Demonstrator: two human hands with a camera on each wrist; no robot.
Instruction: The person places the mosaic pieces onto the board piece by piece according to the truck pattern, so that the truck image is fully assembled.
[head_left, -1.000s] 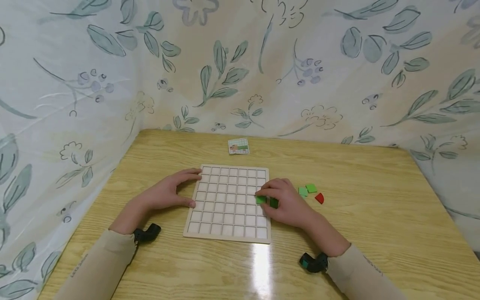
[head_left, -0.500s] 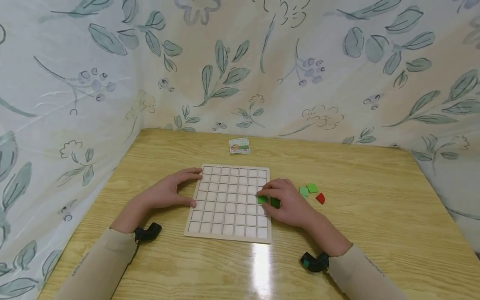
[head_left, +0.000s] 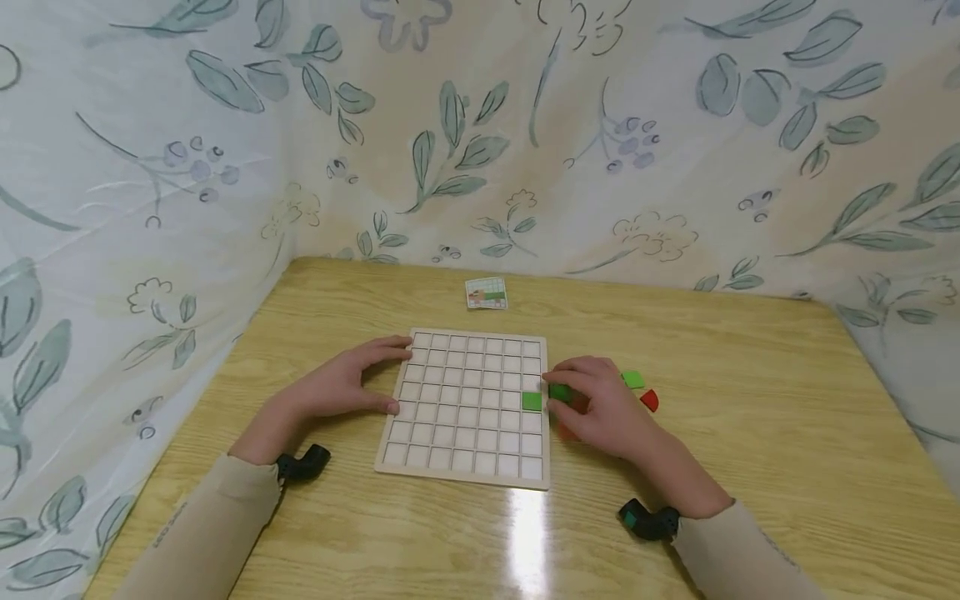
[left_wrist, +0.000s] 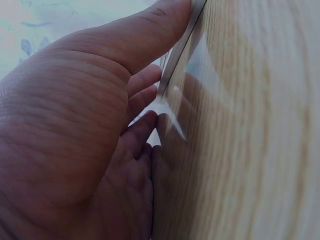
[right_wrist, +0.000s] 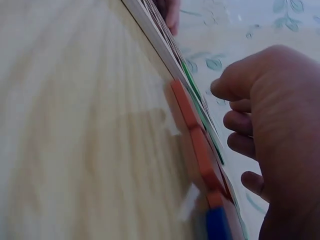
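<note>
A pale wooden grid board (head_left: pixel 464 414) lies flat on the table, with one green square tile (head_left: pixel 532 402) in its rightmost column. My left hand (head_left: pixel 330 386) touches the board's left edge with spread fingertips and thumb. In the left wrist view, the thumb (left_wrist: pixel 150 35) lies along that edge. My right hand (head_left: pixel 611 408) is just off the board's right edge, thumb and fingers apart on either side of a darker green piece (head_left: pixel 558 392). In the right wrist view, the hand (right_wrist: pixel 287 115) shows a gap between thumb and fingers, holding nothing. Reddish pieces lie partly hidden beneath it.
Right of the hand lie a light green square (head_left: pixel 633 380) and a red quarter-round piece (head_left: pixel 649 401). Orange pieces (right_wrist: pixel 185 105) and a blue one (right_wrist: pixel 217 225) line up in the right wrist view. A small picture card (head_left: pixel 486 293) lies behind the board.
My right hand has let go of the green tile, which now sits on the board, and has moved right past the edge. The left hand stays at the board. The view has shifted slightly.
</note>
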